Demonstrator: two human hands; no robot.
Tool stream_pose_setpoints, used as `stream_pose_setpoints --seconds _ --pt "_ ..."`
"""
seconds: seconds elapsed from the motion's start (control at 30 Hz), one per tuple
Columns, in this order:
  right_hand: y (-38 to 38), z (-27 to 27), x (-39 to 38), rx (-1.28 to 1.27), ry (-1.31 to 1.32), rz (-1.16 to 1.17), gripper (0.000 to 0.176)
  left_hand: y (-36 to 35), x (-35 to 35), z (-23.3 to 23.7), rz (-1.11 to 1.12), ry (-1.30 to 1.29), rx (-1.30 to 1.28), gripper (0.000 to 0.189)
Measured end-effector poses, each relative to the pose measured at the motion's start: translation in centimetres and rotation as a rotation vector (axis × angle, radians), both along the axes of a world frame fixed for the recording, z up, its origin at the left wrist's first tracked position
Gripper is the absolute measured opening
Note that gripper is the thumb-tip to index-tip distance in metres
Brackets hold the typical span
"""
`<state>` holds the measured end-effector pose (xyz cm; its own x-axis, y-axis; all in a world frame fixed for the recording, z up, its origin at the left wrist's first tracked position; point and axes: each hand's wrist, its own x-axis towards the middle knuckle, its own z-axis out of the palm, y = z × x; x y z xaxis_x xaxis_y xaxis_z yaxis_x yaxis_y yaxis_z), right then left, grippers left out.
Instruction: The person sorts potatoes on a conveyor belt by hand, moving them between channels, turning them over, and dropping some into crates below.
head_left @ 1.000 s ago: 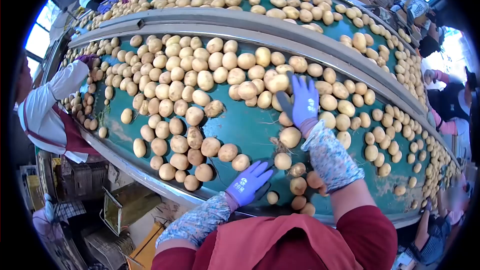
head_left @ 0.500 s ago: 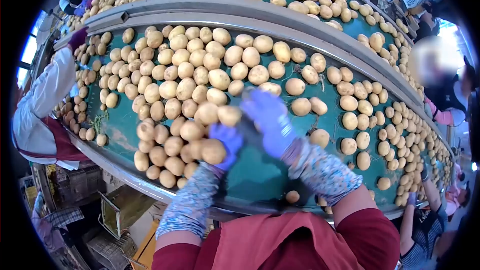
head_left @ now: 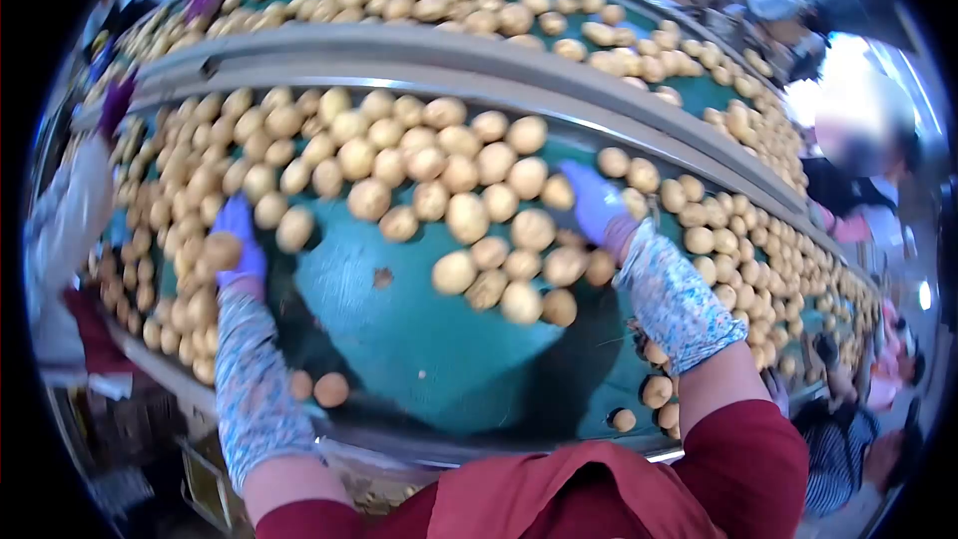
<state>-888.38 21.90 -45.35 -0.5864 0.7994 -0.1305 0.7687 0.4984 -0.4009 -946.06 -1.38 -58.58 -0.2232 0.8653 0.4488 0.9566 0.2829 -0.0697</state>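
Many pale brown potatoes (head_left: 467, 218) lie on a green conveyor belt (head_left: 399, 339). My left hand (head_left: 242, 245), in a purple glove, is at the left with fingers stretched away from me. It lies against the left heap, and one potato (head_left: 222, 252) shows at its palm side; I see no clear grip on it. My right hand (head_left: 596, 205), also gloved in purple, reaches over the belt with fingers extended, at the right edge of the middle cluster. A potato (head_left: 558, 192) lies by its fingertips. Some fingers are blurred.
A metal divider (head_left: 399, 55) separates this belt from another potato-covered belt behind. Two loose potatoes (head_left: 331, 389) lie near the front rail. At the left is a co-worker's pale sleeve (head_left: 75, 220); another person in stripes (head_left: 836, 459) stands at the right.
My hands have moved apart, the left leftward and the right slightly up and right. Potatoes that were gathered near my left hand now lie farther left, and bare belt shows between my forearms.
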Motion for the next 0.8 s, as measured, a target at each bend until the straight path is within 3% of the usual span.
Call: stream_pose_setpoints --seconds 0.03,0.1,0.13,0.2,0.23,0.27,0.33,0.37,0.4,0.43,0.47,0.5,0.53,0.57,0.6,0.63,0.67,0.7,0.73,0.77,0.8 --pt "-1.4 0.4 0.0 0.029 -0.03 0.072 0.055 -0.4 -3.4 -2.0 0.112 0.024 -0.07 0.051" --pt "-0.7 2.7 -0.6 -0.198 0.428 -0.235 0.06 -0.7 1.2 5.0 0.168 -0.27 -0.231 0.044" --pt "0.0 3.9 -1.0 -0.286 0.686 -0.378 0.062 -2.2 -0.3 2.5 -0.01 -0.022 -0.045 0.047" --pt "1.4 6.6 -0.8 -0.435 1.248 -0.595 0.068 -3.5 2.1 4.1 -0.001 -0.086 -0.043 0.05" --pt "1.6 7.8 0.2 -0.501 1.548 -0.661 0.071 -4.4 3.6 4.7 0.008 -0.161 0.003 0.048" --pt "1.5 7.5 2.2 -0.405 1.646 -0.635 0.065 -5.4 3.3 5.7 0.063 -0.479 -0.119 0.048" --pt "2.1 0.5 10.7 0.363 0.761 -0.588 0.054 -6.7 4.3 4.5 -0.078 -0.264 0.21 0.045" --pt "-3.3 4.6 12.5 0.445 0.474 -0.772 0.06 -8.8 5.0 7.5 0.043 -1.012 -0.126 0.051" --pt "-9.0 9.1 14.1 0.481 0.172 -0.937 0.067 -9.0 6.0 9.0 0.019 -1.3 -0.077 0.046" --pt "-10.6 3.9 21.9 0.693 0.044 -0.916 0.046 -9.3 6.9 10.2 0.002 -1.591 -0.029 0.041" --pt "-16.9 8.9 23.3 0.445 -0.135 -1.154 0.057 -9.6 7.7 11.2 -0.01 -1.883 0.018 0.036" --pt "-21.3 6.3 29.2 0.391 -0.185 -1.338 0.061 -9.9 8.2 12.1 -0.014 -2.174 0.059 0.032" --pt "-26.3 11.4 25.6 0.184 -0.388 -1.539 0.067 -10.3 8.7 11.8 -0.06 -1.724 -0.011 0.038" --pt "-30.6 5.2 30.1 0.207 -0.628 -1.531 0.071 -10.5 9.3 10.6 -0.103 -1.274 -0.062 0.046" --pt "-33.2 3.9 29.4 0.185 -0.519 -1.515 0.056 -10.4 12.4 13.0 -0.14 -0.825 -0.1 0.054" --pt "-34.1 2.4 29.0 0.248 -0.57 -1.448 0.056 -10.2 16.4 15.0 -0.168 -1.206 -0.054 0.052" --pt "-34.0 4.3 25.6 0.221 -0.582 -1.364 0.049 -8.7 17.6 14.3 -0.222 -1.055 -0.072 0.048" --pt "-34.7 2.9 23.3 0.548 -0.55 -1.25 0.035 -7.5 20.0 14.9 -0.438 -1.002 -0.014 0.046" --pt "-34.1 2.3 23.2 0.256 -0.153 -1.197 0.028 -6.9 24.4 18.4 -0.461 -0.985 -0.094 0.045" --pt "-33.3 5.7 18.0 0.084 -0.363 -1.103 0.03 -6.3 28.8 21.9 -0.485 -0.966 -0.173 0.043" --pt "-34.3 5.6 13.9 0.33 -0.224 -0.99 0.036 -5.6 32.0 21.7 -0.672 -1.028 -0.09 0.043"
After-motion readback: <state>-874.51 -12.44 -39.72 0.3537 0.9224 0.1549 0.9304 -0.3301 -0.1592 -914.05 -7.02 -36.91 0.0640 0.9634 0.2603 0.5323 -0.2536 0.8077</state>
